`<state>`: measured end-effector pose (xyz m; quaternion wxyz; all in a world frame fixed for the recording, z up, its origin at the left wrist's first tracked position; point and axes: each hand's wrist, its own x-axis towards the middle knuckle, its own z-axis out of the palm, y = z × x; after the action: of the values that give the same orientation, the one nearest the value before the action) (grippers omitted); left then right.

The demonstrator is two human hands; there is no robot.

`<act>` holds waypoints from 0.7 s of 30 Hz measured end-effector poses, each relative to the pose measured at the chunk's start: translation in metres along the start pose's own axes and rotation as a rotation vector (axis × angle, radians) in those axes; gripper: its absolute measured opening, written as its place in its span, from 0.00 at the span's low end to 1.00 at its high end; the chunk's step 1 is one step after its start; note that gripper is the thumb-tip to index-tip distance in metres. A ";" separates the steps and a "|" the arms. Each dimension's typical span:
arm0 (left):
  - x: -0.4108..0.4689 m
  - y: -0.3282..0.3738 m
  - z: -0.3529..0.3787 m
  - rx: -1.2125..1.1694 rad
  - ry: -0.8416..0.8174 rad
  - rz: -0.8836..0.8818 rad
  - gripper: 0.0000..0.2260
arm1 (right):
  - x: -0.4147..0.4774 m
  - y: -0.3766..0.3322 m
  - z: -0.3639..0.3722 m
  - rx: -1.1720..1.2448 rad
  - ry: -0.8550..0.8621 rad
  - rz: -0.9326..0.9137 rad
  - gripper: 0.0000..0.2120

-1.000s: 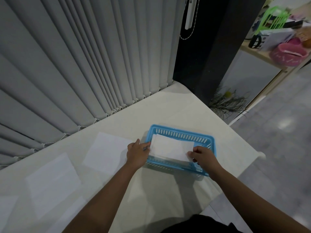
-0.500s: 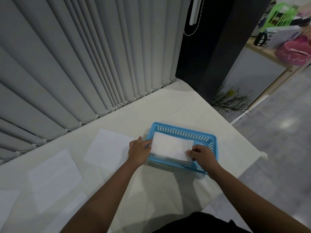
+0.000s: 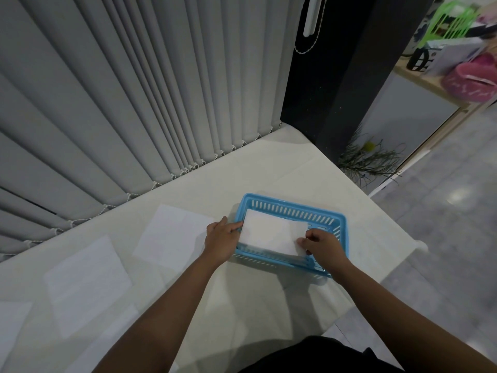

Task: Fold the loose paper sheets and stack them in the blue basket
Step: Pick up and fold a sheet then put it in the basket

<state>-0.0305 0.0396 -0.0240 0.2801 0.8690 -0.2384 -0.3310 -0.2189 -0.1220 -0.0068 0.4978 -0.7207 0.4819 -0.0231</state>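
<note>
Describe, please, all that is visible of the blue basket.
The blue basket is a light blue rectangular tray of what looks like plastic, with slotted walls and rounded corners. It stands upright on the white table, near its right edge. A folded paper lies in its opening, held at its ends by the left hand and the right hand.

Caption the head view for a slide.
Left hand and right hand hold a folded white paper sheet in the blue slotted plastic basket; flat sheets alongside.

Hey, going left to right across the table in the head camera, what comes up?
Edge-cropped white paper sheet → flat white paper sheet → another flat white paper sheet → left hand → folded white paper → right hand.
</note>
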 end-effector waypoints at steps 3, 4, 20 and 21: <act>0.001 -0.001 0.000 -0.022 0.002 0.003 0.20 | 0.000 0.000 0.002 0.002 0.009 0.008 0.13; 0.001 -0.002 0.000 -0.026 0.003 0.007 0.20 | 0.000 -0.001 0.002 -0.001 0.010 0.015 0.12; 0.006 -0.007 0.005 0.155 0.096 0.091 0.17 | -0.005 0.001 0.002 0.003 0.136 0.059 0.08; 0.007 -0.008 0.005 0.169 0.097 0.088 0.17 | -0.004 0.000 0.003 -0.001 0.139 0.058 0.09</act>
<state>-0.0282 0.0395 -0.0352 0.2313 0.8931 -0.2897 -0.2548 -0.2201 -0.1172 -0.0064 0.4633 -0.7035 0.5358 -0.0585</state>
